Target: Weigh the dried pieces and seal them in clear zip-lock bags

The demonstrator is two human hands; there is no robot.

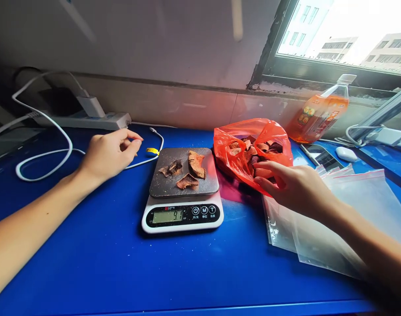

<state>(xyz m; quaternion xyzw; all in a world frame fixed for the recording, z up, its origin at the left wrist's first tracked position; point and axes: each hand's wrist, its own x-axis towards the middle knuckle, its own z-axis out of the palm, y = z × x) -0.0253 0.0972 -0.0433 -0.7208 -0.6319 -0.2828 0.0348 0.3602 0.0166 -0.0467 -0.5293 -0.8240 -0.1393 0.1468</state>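
A white kitchen scale (pixel 183 224) with a dark metal plate stands on the blue table, its display reading about 9.1. On the plate lie a curled orange-brown dried slice (pixel 197 164), a darker shrivelled piece (pixel 171 168) and a reddish-brown piece (pixel 187 181). Left of the scale, my left hand (pixel 113 150) hovers with thumb and fingertips together, nothing visible in them. At the opening of a red plastic bag (pixel 227 153) filled with dried chunks (pixel 251 151), my right hand (pixel 286 182) has thumb and forefinger apart, at the bag's near edge. Its other fingers are partly hidden.
Clear zip bags (pixel 348 219) lie under my right forearm. Behind are a phone (pixel 320 154), a white earbud case (pixel 346 153) and an orange drink bottle (pixel 322 114). A white cable (pixel 67 140) loops at left near a power strip (pixel 118 121).
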